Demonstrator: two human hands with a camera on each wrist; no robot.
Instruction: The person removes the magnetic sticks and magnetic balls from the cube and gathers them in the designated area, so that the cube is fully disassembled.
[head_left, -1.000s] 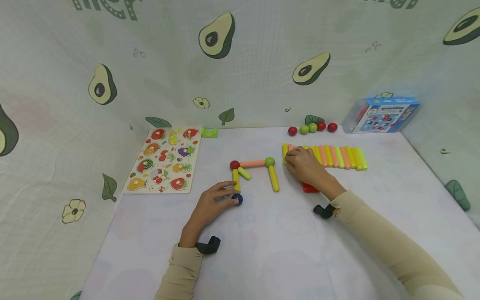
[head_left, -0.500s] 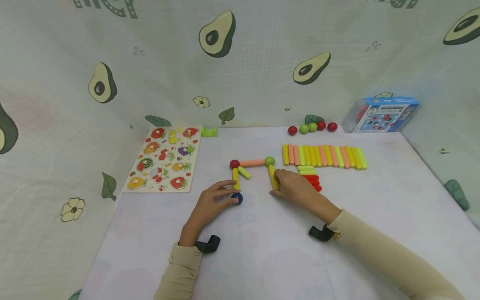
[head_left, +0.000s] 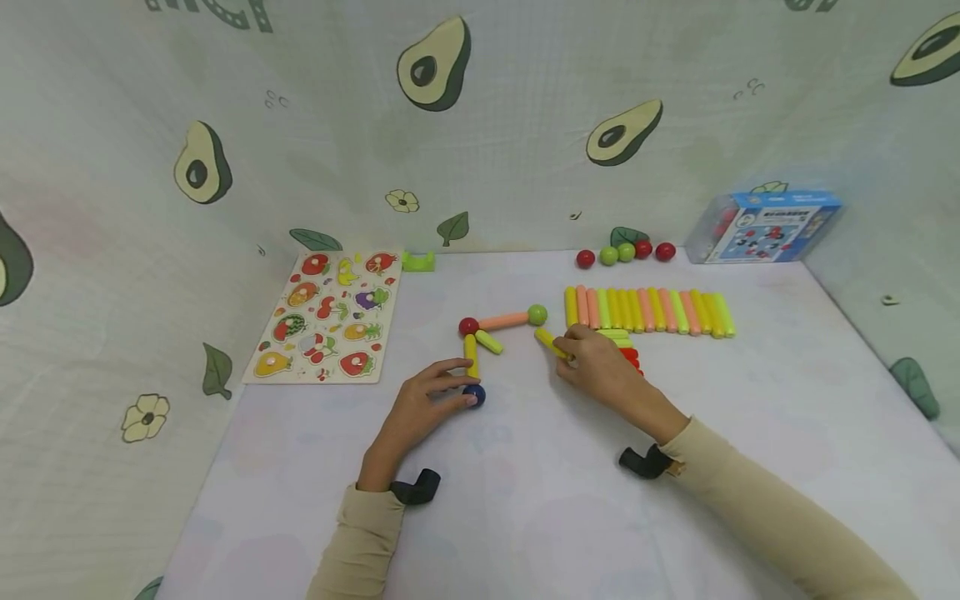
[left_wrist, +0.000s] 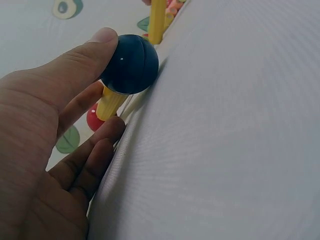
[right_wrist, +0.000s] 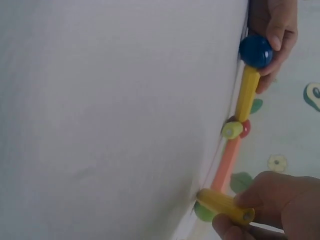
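Note:
In the head view my left hand [head_left: 423, 400] holds a dark blue ball [head_left: 477, 395], thumb on its near side; the left wrist view shows the thumb on the ball [left_wrist: 131, 65]. A yellow stick [head_left: 471, 357] joins that ball to a red ball [head_left: 468, 326]. From the red ball run a short lime stick [head_left: 490, 342] and a salmon stick [head_left: 504, 321], which ends at a green ball [head_left: 537, 314]. My right hand [head_left: 600, 364] pinches another yellow stick [head_left: 551, 342] between thumb and fingers; in the head view it appears apart from the green ball.
A row of coloured sticks [head_left: 648, 310] lies at the right, with short lime sticks [head_left: 617, 336] and red sticks [head_left: 632, 357] in front. Several loose balls [head_left: 608, 256] and a toy box [head_left: 768, 229] stand behind. At left are a fruit puzzle board [head_left: 330, 321] and a green piece [head_left: 418, 262].
My right hand has left the stick row, taken hold of the yellow stick below the green ball and drawn it right, tilting it. The left hand has stayed in place.

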